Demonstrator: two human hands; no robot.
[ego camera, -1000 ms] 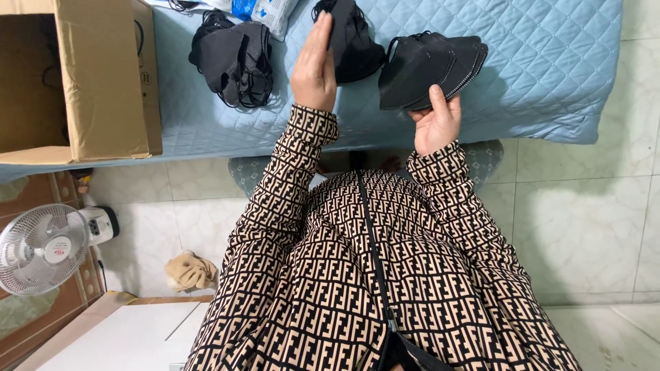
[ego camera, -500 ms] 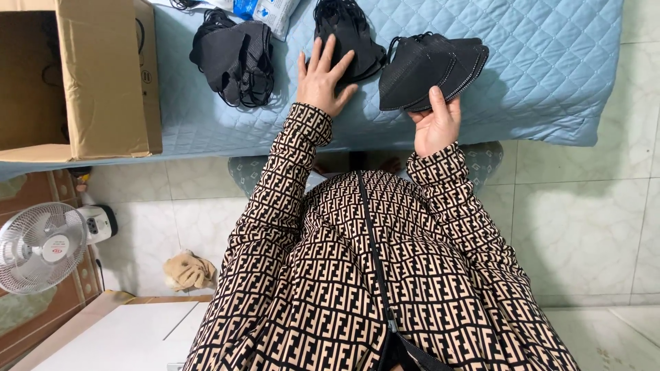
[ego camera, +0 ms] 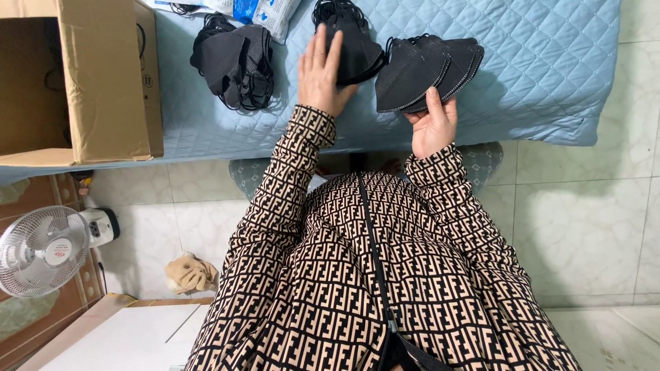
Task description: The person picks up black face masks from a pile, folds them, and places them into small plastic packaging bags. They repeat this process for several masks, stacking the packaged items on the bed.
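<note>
We see a home room used for packing work: a blue quilted mattress (ego camera: 536, 75), pale tiled floor (ego camera: 584, 227), a cardboard box (ego camera: 103, 89), and a small white fan (ego camera: 41, 251) beside wooden furniture.

1. Open cardboard box (ego camera: 103, 82) on the quilted blue mat (ego camera: 550, 62), top left.
2. White-and-blue plastic packet (ego camera: 254, 12) at the mat's top edge, just right of the box.
3. White electric fan (ego camera: 42, 251) on the floor, lower left.
4. Crumpled tan cloth (ego camera: 190, 273) on the tiled floor (ego camera: 584, 227), near the fan.
5. White board (ego camera: 130, 336) at bottom left.
</note>
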